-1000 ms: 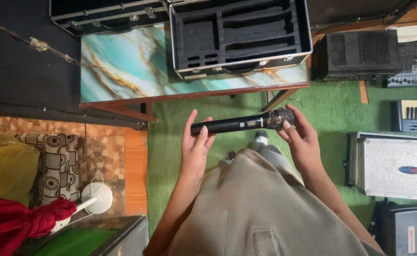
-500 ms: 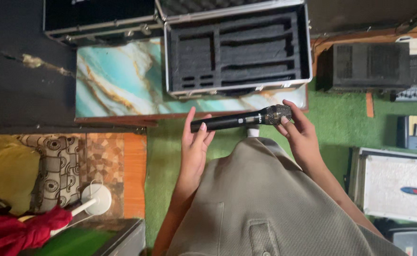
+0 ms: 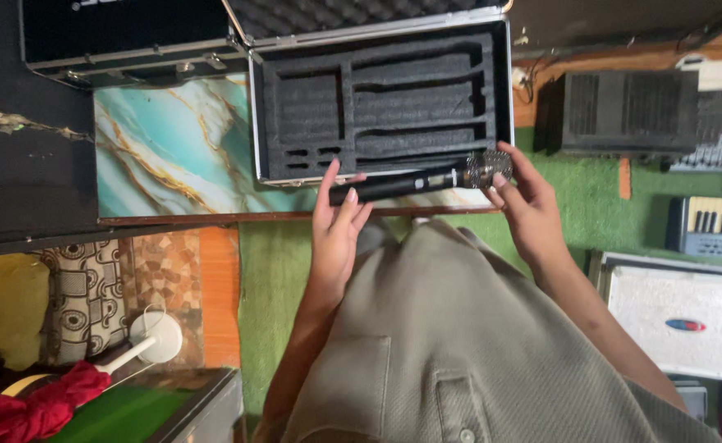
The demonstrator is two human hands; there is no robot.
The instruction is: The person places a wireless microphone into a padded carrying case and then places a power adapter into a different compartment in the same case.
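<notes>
Microphone [image 3: 414,182] (black, mesh-headed) now nearer foam-lined case [image 3: 381,94], pinched by both hands [image 3: 338,213] [image 3: 521,201].

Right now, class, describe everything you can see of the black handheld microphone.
The black handheld microphone has a slim dark cylindrical body and a silver mesh head at its right end. It lies level, held in the air at the front edge of the open foam-lined aluminium case. The left hand holds its tail, and the right hand cups the head.
</notes>
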